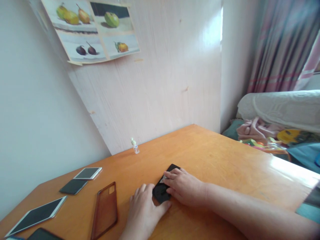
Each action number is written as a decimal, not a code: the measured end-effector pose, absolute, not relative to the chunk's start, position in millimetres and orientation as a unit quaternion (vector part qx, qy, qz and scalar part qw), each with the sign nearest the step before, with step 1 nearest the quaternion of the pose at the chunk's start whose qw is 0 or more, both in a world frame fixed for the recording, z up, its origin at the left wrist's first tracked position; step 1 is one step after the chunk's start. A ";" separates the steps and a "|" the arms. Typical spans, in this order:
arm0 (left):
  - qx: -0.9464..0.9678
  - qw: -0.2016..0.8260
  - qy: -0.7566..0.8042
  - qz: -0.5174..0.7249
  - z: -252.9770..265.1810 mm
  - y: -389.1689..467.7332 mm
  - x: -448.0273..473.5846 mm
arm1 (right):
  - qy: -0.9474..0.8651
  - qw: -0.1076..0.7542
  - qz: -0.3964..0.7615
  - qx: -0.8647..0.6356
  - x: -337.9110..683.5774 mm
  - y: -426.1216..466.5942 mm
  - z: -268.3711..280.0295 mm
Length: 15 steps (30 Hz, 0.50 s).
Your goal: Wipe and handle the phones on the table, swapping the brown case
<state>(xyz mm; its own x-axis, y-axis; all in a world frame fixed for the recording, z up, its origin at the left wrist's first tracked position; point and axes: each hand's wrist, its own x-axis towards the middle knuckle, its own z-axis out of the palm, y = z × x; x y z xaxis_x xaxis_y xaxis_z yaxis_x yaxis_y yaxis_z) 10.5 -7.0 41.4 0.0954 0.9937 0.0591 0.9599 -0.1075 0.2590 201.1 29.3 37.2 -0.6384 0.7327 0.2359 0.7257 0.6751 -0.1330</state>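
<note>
A black phone (160, 192) lies on the wooden table in front of me, slanting away to the right. My left hand (145, 208) grips its near end, thumb at the bottom edge and fingers along the left side. On the phone's upper face, my right hand (183, 187) presses a small white wipe (164, 178) under its fingertips. The right fingers cover much of the phone's middle and part of the wipe. Left of my left hand is a brown phone case (106, 208), its camera cutout at the far end.
A small clear spray bottle (135, 146) stands near the wall. At the left lie a white-framed phone (88, 173), a dark phone (73, 186), a white-framed tablet (36, 216) and a dark object (45, 234) cut off by the frame. The wooden table (200, 150) meets the wall behind.
</note>
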 end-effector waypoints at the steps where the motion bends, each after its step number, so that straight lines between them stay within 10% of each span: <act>1: 0.737 0.076 0.662 0.111 40.0 -6.7 9.3 | -0.900 0.131 0.007 -0.417 204.4 31.3 38.0; 15: 0.745 0.126 0.615 0.225 15.1 0.3 -0.2 | -0.934 0.125 0.108 -0.316 194.5 7.5 37.3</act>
<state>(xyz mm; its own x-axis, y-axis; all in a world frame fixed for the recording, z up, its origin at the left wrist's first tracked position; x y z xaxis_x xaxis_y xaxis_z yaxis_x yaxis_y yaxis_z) -0.2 0.3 15.1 0.1422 0.9734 0.1798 0.8604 -0.2114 0.4637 194.5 7.5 37.3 -0.7686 0.6182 0.1649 0.5644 0.7765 -0.2803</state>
